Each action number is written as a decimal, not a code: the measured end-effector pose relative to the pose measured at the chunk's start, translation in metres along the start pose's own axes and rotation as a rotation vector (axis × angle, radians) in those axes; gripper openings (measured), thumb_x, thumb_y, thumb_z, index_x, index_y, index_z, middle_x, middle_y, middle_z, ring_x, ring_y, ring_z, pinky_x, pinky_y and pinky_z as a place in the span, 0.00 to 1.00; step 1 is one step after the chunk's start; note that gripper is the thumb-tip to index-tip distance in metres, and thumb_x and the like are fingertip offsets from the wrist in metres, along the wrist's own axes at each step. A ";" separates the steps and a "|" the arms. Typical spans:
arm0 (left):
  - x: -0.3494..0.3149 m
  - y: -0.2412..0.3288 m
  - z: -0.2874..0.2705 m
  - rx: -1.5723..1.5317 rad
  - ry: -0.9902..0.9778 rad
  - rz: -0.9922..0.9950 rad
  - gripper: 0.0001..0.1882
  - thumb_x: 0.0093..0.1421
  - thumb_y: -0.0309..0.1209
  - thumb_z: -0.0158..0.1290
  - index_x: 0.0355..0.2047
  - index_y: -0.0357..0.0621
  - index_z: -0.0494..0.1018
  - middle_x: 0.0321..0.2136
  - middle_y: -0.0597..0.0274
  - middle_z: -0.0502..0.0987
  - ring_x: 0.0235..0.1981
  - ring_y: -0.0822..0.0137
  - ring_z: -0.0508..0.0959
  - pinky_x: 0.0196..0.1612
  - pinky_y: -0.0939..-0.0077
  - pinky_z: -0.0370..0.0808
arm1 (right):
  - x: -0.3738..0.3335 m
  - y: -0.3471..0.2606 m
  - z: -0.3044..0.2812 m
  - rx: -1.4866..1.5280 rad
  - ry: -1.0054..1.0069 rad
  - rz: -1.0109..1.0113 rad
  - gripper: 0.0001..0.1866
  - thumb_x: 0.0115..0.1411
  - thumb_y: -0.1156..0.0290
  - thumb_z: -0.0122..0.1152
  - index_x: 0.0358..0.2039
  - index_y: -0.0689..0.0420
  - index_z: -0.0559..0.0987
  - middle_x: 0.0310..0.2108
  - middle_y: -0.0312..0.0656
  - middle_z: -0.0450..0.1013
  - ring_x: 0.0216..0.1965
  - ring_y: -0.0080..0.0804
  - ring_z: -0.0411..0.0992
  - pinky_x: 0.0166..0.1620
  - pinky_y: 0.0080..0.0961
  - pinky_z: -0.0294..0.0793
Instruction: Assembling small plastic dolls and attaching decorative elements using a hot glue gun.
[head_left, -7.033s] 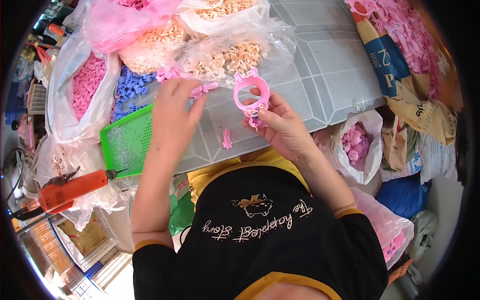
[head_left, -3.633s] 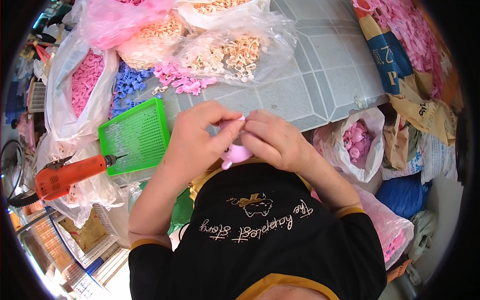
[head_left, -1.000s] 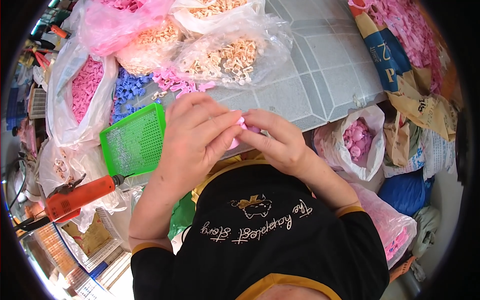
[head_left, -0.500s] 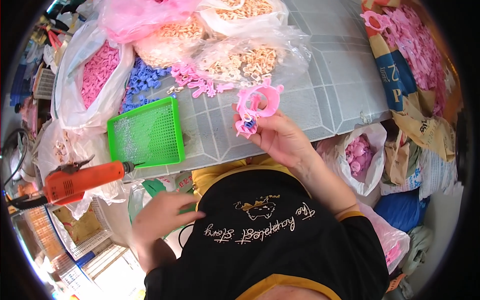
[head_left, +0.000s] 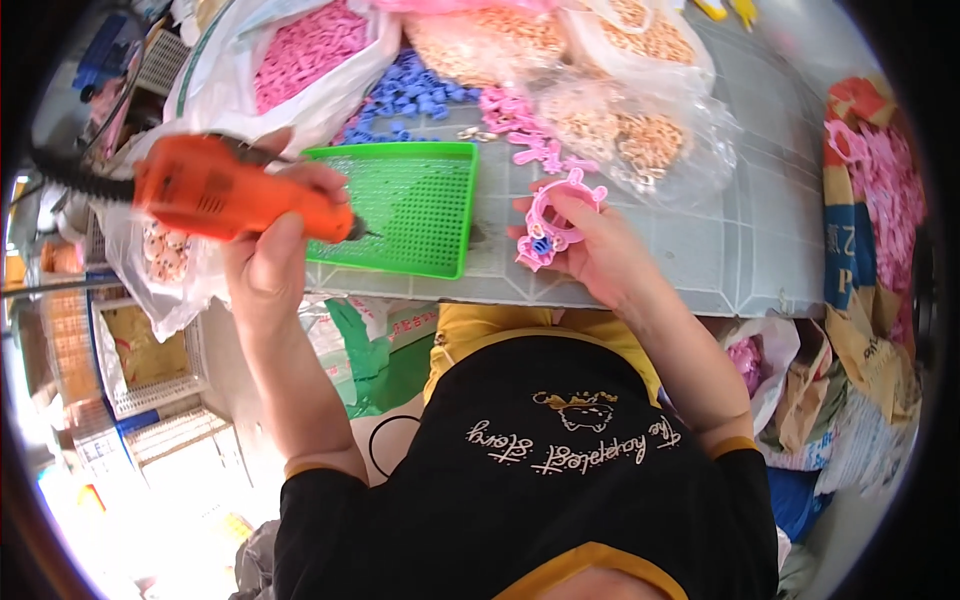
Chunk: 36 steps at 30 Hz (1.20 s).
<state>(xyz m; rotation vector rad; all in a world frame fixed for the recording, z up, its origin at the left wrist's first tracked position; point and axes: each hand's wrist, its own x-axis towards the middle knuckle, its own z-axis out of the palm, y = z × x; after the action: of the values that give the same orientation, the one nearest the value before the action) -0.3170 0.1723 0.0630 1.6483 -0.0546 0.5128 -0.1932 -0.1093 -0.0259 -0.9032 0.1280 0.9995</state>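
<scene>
Gripping a pink plastic ring piece (head_left: 556, 215) between thumb and fingers, the right hand (head_left: 590, 250) is holding it just above the near edge of the grey tiled tabletop (head_left: 700, 250); a small blue part is showing at the piece's lower side. At 9 o'clock from it, the left hand (head_left: 270, 255) is wrapping closed around an orange power tool (head_left: 235, 195), whose tip is pointing toward 3 o'clock and hanging over the left rim of a green mesh tray (head_left: 415, 205). A dark cord is trailing from the tool's back end toward 9 o'clock.

The tray is lying flat on the tabletop, between the 2 hands. At 12 o'clock from the ring piece, loose pink plastic pieces (head_left: 520, 130) are lying beside a clear bag of beige pieces (head_left: 625, 140). Blue pieces (head_left: 410, 95) are heaped at 11 o'clock from the tray, next to a white bag of pink pieces (head_left: 305, 50). More beige-filled bags are sitting along the far edge.

At 3 o'clock, off the table's right side, a printed sack of pink pieces (head_left: 880, 180) is standing open, with crumpled bags below it at 4 o'clock. At 8 o'clock, on the floor, white wire baskets (head_left: 150, 370) are sitting in bright light. The person's black top with yellow trim is filling the lower middle of the view.
</scene>
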 end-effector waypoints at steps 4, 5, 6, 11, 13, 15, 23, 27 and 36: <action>0.012 -0.004 0.009 -0.046 -0.081 -0.028 0.35 0.56 0.36 0.58 0.59 0.33 0.58 0.33 0.52 0.74 0.39 0.59 0.75 0.51 0.53 0.71 | 0.019 0.010 -0.002 -0.089 0.000 -0.085 0.18 0.69 0.65 0.53 0.55 0.58 0.72 0.46 0.46 0.77 0.42 0.36 0.78 0.43 0.34 0.81; 0.013 -0.006 0.017 -0.130 -0.096 -0.026 0.33 0.55 0.34 0.56 0.57 0.34 0.59 0.31 0.54 0.74 0.38 0.59 0.74 0.52 0.49 0.70 | 0.025 0.012 0.000 -0.096 0.029 -0.102 0.17 0.68 0.66 0.55 0.54 0.59 0.73 0.44 0.44 0.77 0.39 0.34 0.78 0.41 0.32 0.80; 0.014 -0.011 0.026 -0.188 -0.054 -0.044 0.31 0.51 0.31 0.53 0.55 0.35 0.60 0.29 0.57 0.72 0.37 0.59 0.74 0.53 0.47 0.69 | 0.029 0.013 0.001 -0.103 0.060 -0.120 0.16 0.68 0.67 0.56 0.53 0.60 0.74 0.42 0.43 0.77 0.37 0.32 0.78 0.38 0.31 0.80; 0.016 -0.048 0.031 -0.240 0.017 0.119 0.23 0.51 0.27 0.52 0.49 0.35 0.65 0.26 0.59 0.72 0.31 0.63 0.73 0.47 0.54 0.72 | 0.042 0.016 0.013 -0.140 0.145 -0.185 0.12 0.66 0.69 0.57 0.47 0.60 0.77 0.38 0.40 0.77 0.36 0.30 0.77 0.38 0.28 0.79; 0.019 -0.052 0.036 -0.055 0.157 0.070 0.17 0.51 0.18 0.50 0.43 0.35 0.66 0.22 0.61 0.71 0.25 0.66 0.72 0.41 0.59 0.74 | 0.046 0.016 0.013 -0.152 0.146 -0.179 0.11 0.65 0.70 0.57 0.45 0.59 0.78 0.37 0.39 0.77 0.36 0.29 0.77 0.37 0.28 0.79; 0.023 -0.052 0.041 -0.048 0.211 0.056 0.16 0.51 0.15 0.49 0.41 0.35 0.67 0.20 0.61 0.71 0.22 0.66 0.72 0.39 0.61 0.74 | 0.049 0.017 0.012 -0.164 0.090 -0.180 0.09 0.65 0.70 0.57 0.44 0.58 0.78 0.37 0.38 0.77 0.36 0.28 0.77 0.36 0.27 0.79; 0.026 -0.065 0.034 -0.044 0.239 0.011 0.14 0.51 0.13 0.48 0.39 0.35 0.67 0.19 0.61 0.70 0.21 0.67 0.71 0.37 0.63 0.74 | 0.058 0.020 0.012 -0.235 0.157 -0.221 0.08 0.65 0.71 0.56 0.43 0.57 0.77 0.36 0.37 0.78 0.34 0.25 0.77 0.33 0.26 0.79; 0.024 -0.067 0.033 -0.126 0.263 0.025 0.14 0.49 0.11 0.52 0.37 0.34 0.70 0.23 0.58 0.75 0.21 0.72 0.74 0.27 0.78 0.72 | 0.056 0.018 0.016 -0.212 0.173 -0.193 0.08 0.65 0.72 0.56 0.43 0.57 0.77 0.36 0.38 0.78 0.33 0.25 0.77 0.32 0.27 0.80; 0.024 -0.058 0.048 -0.074 0.293 0.142 0.15 0.49 0.10 0.52 0.38 0.34 0.68 0.22 0.62 0.73 0.20 0.71 0.73 0.37 0.66 0.79 | 0.055 0.014 0.017 -0.237 0.183 -0.158 0.08 0.65 0.72 0.56 0.43 0.58 0.76 0.35 0.39 0.78 0.32 0.27 0.78 0.31 0.28 0.80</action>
<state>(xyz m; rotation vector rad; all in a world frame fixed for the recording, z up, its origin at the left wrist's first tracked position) -0.2620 0.1423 0.0151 1.4891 0.0261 0.8470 -0.1783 -0.0570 -0.0499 -1.2036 0.0918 0.7947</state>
